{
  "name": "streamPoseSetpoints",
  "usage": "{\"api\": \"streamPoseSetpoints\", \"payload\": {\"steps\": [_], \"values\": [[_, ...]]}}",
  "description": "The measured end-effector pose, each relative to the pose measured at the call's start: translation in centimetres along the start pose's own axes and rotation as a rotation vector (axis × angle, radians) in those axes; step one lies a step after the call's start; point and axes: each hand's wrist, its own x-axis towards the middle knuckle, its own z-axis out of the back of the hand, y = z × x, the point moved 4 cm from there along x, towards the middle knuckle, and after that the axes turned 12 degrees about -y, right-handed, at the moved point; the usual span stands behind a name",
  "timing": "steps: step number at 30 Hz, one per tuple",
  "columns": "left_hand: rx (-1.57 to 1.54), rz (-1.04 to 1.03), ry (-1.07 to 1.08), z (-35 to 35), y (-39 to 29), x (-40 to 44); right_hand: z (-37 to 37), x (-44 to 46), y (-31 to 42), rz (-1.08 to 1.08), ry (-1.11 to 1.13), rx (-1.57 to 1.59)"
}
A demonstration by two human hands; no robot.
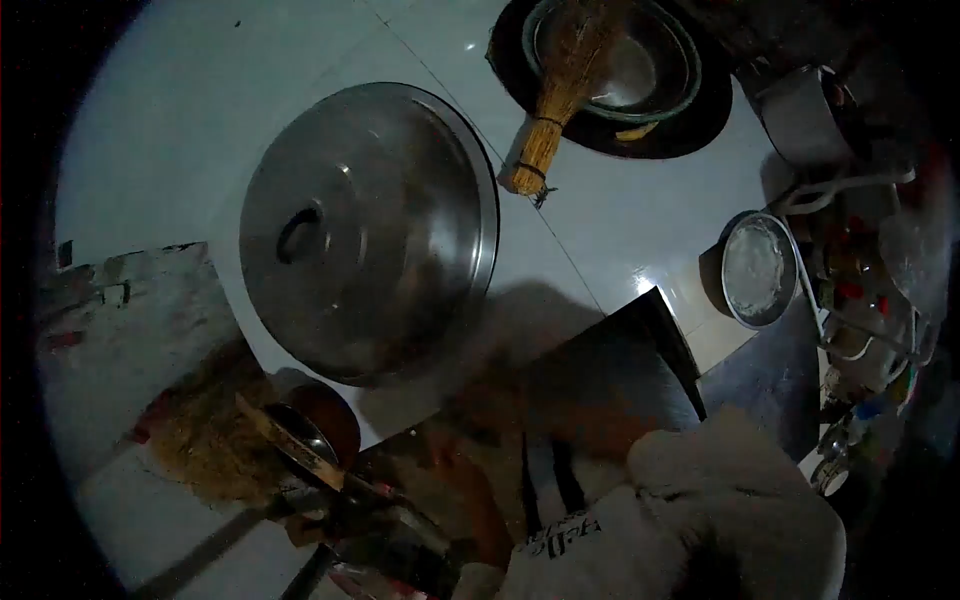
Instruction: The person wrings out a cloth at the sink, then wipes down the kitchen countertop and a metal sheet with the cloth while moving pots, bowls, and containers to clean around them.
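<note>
At the far left, a worn, scuffed sheet [120, 305] lay on the pale tiled surface [170, 160]. A shaggy straw-coloured heap [205, 435] rested across its lower part, with a flat wooden strip [290, 442] slanting over the heap's right side and a brown rounded vessel [342, 422] just beside the strip.

Next came the large domed metal lid [400, 230], lying handle up on the tiles, its dark loop handle [297, 236] toward the left. It was the big item nearest the hands, just above them in the view. The left hand [450, 455] was dim and blurred below the lid's lower right edge; whether its fingers were open or closed could not be told. The right hand [485, 405], reaching in from the right, was equally murky, and its finger state and any contact could not be told either.

Farther right, a tied straw whisk broom [545, 145] leaned on a metal basin [650, 75], which sat in a wide black round tray [690, 135]. Below, a dark flat panel [610, 365] lay near the right forearm, above the person's pale printed shirt [610, 545]. Beyond stood a metal bowl [736, 312] holding a white substance [755, 265], and a metal pot [795, 115] above it.
</note>
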Motion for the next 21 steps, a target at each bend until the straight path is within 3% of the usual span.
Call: {"api": "streamPoseSetpoints", "payload": {"steps": [3,5,6,8,11,13,14,16,18,19,21], "values": [[0.028,-0.056,0.15,2.7,4.0,-0.3,-3.2,-1.9,3.8,0.162,0.056,0.129],[0.119,-0.407,0.022,4.2,11.2,-0.7,-3.7,-2.7,3.4,0.156,0.094,0.186],[0.112,-0.42,0.029,4.0,11.0,-0.6,-3.0,-2.7,2.3,0.091,0.1,0.219],[-0.449,-0.223,0.051,3.5,8.9,-1.0,-1.6,-3.5,-0.7,-0.106,0.104,0.316],[-0.319,-0.33,0.175,2.2,4.8,-1.3,6.8,-3.7,-7.4,-0.674,-0.104,0.472],[-0.328,-0.328,0.218,-0.3,6.8,-0.8,19.6,-2.0,-9.2,-0.911,-0.398,0.588],[-0.312,-0.323,0.257,-1.8,6.5,-0.5,21.8,-3.2,-12.2,-0.847,-0.602,0.234],[-0.248,-0.32,0.331,-4.5,6.2,0.3,24.5,-5.4,-18.9,-0.693,-0.76,-0.018],[-0.139,-0.338,0.397,-7.5,6.0,1.5,25.2,-7.4,-24.0,-0.838,-0.651,-0.437],[-0.071,-0.363,0.413,-8.7,5.8,2.1,24.6,-7.3,-24.9,-0.85,-0.658,-0.446],[-0.031,-0.401,0.481,-10.1,5.1,3.0,23.6,-6.2,-24.8,-0.753,-0.765,-0.757]]}}
